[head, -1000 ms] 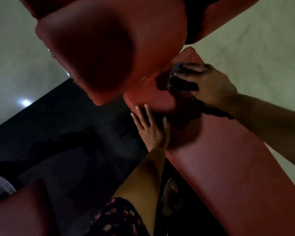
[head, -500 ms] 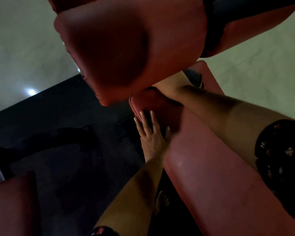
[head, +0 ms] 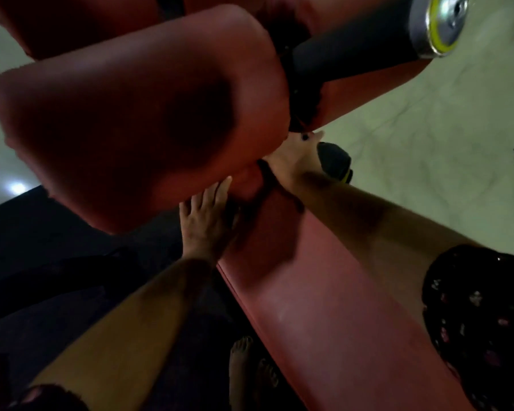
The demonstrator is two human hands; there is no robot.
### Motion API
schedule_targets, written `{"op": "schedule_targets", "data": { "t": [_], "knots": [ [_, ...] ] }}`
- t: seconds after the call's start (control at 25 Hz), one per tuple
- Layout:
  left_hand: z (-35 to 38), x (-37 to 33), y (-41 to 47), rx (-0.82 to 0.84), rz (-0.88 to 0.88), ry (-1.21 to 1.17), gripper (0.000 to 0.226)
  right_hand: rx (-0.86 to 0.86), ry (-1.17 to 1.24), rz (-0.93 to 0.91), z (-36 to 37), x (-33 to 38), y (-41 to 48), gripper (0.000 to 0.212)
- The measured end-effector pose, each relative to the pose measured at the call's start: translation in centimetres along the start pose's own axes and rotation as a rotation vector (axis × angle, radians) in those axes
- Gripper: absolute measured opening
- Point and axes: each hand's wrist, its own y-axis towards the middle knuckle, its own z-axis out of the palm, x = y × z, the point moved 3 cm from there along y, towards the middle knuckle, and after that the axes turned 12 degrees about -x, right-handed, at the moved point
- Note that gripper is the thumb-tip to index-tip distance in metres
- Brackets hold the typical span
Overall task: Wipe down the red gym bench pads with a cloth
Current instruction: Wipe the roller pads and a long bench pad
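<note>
My left hand (head: 207,223) lies flat, fingers straight, on the left edge of the long pad (head: 324,307), fingertips tucked under the upper pad (head: 131,114) that overhangs the long pad's far end. My right hand (head: 291,161) reaches across the long pad into the same gap, and the dark cloth (head: 275,189) trails from beneath the wrist onto the long pad. The upper pad hides the fingers, so I cannot tell whether they grip the cloth or only press it flat. The likeliest trouble, as I judge it, is there. I am working blind in a tight slot, so knuckles could knock the upper pad's underside, or the cloth could bunch, slip free and leave that strip unwiped. The left hand sits right at the long pad's edge and could slide off toward the dark mat (head: 57,232). A bare foot (head: 241,363) stands close below that edge, near the frame. A dark, yellow-trimmed part (head: 334,160) crowds the long pad's far right corner, and a roller (head: 353,54) hangs above it. Open room lies the other way: the near length of the long pad is bare, and pale floor (head: 428,158) runs beyond its right edge.
</note>
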Motion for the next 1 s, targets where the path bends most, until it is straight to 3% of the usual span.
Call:
{"op": "schedule_targets", "data": {
  "t": [0.12, 0.28, 0.36, 0.44, 0.6, 0.8, 1.0],
  "knots": [
    [1.1, -1.6, 2.0, 0.09, 0.256, 0.121, 0.069, 0.043, -0.1, 0.17, -0.4, -2.3, 0.3, 0.042],
    [2.0, -3.8, 0.9, 0.167, 0.355, 0.136, 0.071, 0.054, -0.039, 0.04, -0.6, -2.8, -0.7, 0.04],
    [2.2, -4.1, 1.8, 0.162, 0.403, 0.132, 0.074, 0.114, 0.03, 0.181, -1.0, -4.9, -0.5, 0.042],
    [2.4, -5.4, 2.9, 0.182, 0.411, 0.103, 0.078, 0.157, 0.132, 0.369, -1.7, -6.0, -0.5, 0.043],
    [3.0, -7.4, 2.1, 0.197, 0.38, 0.138, 0.083, 0.128, 0.304, 0.563, -1.2, -7.8, -0.7, 0.043],
    [3.0, -7.6, 1.9, 0.13, 0.384, 0.13, 0.083, 0.198, 0.422, 0.564, -0.6, -10.1, -1.4, 0.053],
    [4.6, -10.3, 5.9, 0.187, 0.482, 0.129, 0.079, 0.21, 0.474, 0.783, 0.1, -12.0, -3.7, 0.05]
  ]
}}
